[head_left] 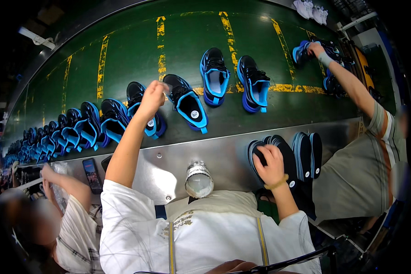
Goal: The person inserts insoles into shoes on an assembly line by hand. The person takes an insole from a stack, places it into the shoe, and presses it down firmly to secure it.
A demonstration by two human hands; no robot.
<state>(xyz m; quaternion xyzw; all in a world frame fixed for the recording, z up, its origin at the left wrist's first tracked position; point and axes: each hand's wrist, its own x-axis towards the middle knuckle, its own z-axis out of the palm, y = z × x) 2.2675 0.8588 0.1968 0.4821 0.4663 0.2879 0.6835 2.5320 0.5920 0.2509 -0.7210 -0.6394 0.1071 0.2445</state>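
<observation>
My left hand is closed in a pinch over the line of shoes, with a small see-through scrap at its fingertips that I cannot make out. Right under it is a black-and-blue sneaker, partly covered by my wrist. Beside that stands another sneaker with a round white sticker inside. My right hand bends its fingers over the toe end of a black insole in a stack on the metal ledge. More black insoles with blue edges lie around that hand.
Two sneakers with pale insides, a left and a right, stand on the green belt. A clear cup and a phone rest on the metal ledge. A co-worker's hand holds a shoe at right; another person sits left.
</observation>
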